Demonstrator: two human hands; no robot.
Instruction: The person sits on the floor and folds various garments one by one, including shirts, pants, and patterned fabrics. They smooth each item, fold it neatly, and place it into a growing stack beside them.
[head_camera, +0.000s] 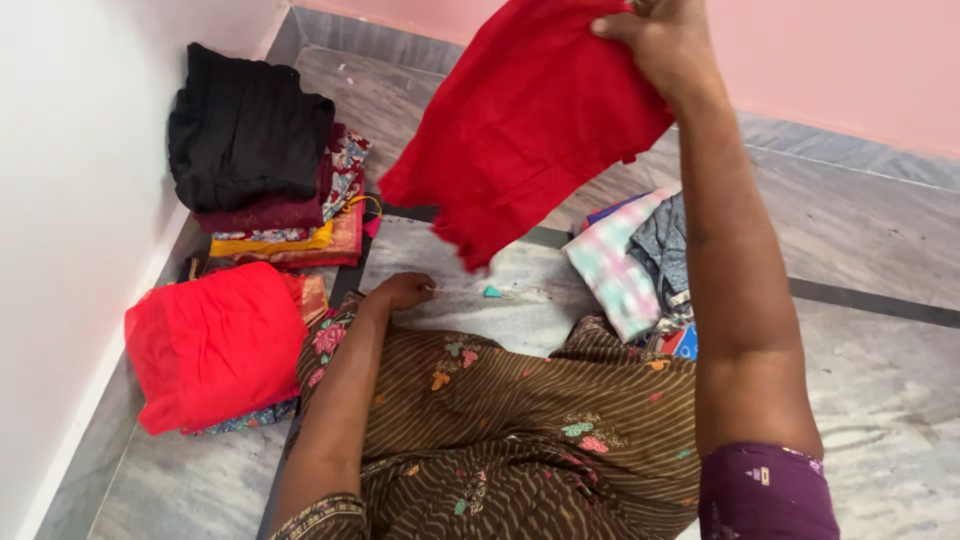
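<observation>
My right hand is raised high at the top of the view, shut on a red cloth that hangs down from it over the floor. My left hand rests low on the marble floor with its fingers curled, holding nothing that I can see, just past the edge of my brown patterned garment. A small teal bit lies on the floor to the right of that hand.
A folded stack with a black garment on top sits by the white wall. In front of it lies a folded red garment. A loose pile with a checked cloth lies at right.
</observation>
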